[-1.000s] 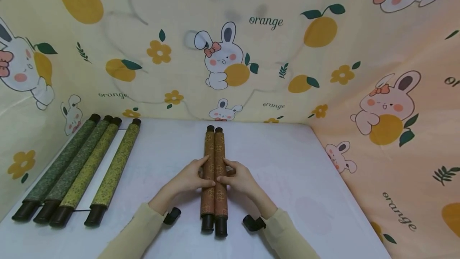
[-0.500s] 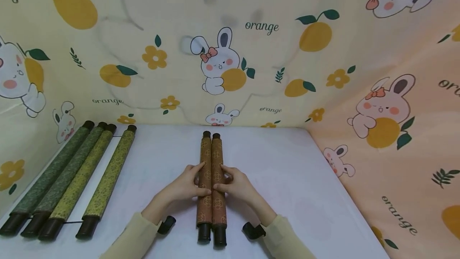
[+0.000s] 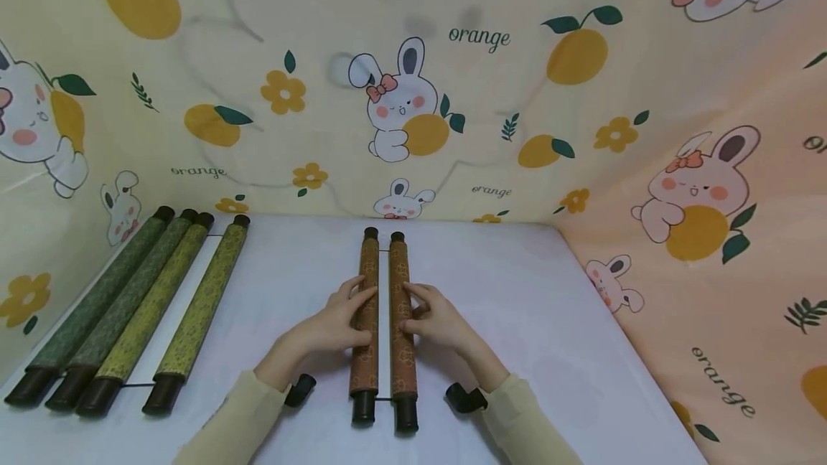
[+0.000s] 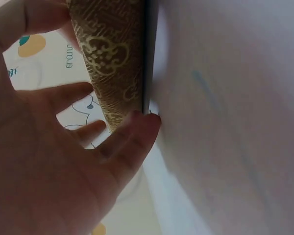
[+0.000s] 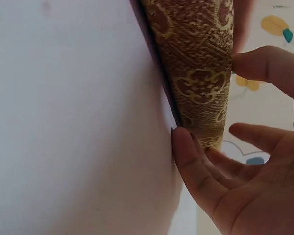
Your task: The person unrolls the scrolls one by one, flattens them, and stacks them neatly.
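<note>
A brown brocade hanging scroll lies upright in the middle of the head view, rolled from both ends, with dark end knobs. Its left roll (image 3: 365,372) and right roll (image 3: 404,368) stand slightly apart, and a narrow white strip (image 3: 384,339) shows between them. My left hand (image 3: 329,323) grips the left roll from its outer side, thumb near the inner edge. On the other roll, my right hand (image 3: 444,320) holds likewise with thumb and fingers. Both wrist views show gold-patterned brocade (image 4: 110,54) between thumb and fingers, fingertips (image 5: 185,142) against the roll's edge near the white table.
On the left of the white table (image 3: 504,293) lie a dark green scroll (image 3: 106,300) and a yellow-green scroll (image 3: 203,300), whose rolls stand apart with a white strip between. A cloth printed with rabbits and oranges (image 3: 426,135) rises behind and on both sides.
The two brown rolls, side by side before, have moved apart, opening a white strip between them. My left hand has shifted left and my right hand slightly right with them.
</note>
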`<move>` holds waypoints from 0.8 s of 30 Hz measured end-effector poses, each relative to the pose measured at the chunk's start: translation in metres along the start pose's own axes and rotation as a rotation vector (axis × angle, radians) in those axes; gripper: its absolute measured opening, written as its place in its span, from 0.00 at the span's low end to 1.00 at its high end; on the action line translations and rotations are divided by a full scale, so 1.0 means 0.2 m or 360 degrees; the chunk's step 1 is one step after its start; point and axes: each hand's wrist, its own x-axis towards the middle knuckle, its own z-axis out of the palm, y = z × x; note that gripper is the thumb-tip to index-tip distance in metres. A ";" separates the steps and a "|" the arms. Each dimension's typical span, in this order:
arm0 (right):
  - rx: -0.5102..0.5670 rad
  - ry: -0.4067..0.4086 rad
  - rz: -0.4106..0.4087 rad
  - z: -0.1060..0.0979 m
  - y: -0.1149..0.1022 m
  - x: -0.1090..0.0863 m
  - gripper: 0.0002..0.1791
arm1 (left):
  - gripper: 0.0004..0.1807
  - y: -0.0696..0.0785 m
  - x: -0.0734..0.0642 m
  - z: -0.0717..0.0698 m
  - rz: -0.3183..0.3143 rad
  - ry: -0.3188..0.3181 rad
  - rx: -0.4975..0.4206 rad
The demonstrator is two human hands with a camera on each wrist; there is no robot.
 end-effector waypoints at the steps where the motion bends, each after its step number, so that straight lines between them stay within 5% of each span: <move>1: -0.0007 0.0002 -0.0002 -0.01 0.00 0.00 0.45 | 0.49 0.00 0.00 0.00 0.0021 -0.0018 0.0027; 8: -0.0147 -0.0043 -0.0078 -0.05 0.01 -0.01 0.42 | 0.42 0.00 -0.01 -0.03 0.0072 -0.0089 0.0215; 17: -0.0218 0.0008 0.0003 -0.11 0.01 -0.02 0.28 | 0.33 -0.02 -0.02 -0.07 0.0041 0.0095 0.0345; 24: -0.0277 0.0184 0.0146 -0.12 0.02 -0.02 0.38 | 0.35 -0.02 -0.01 -0.07 -0.0031 0.0180 0.0399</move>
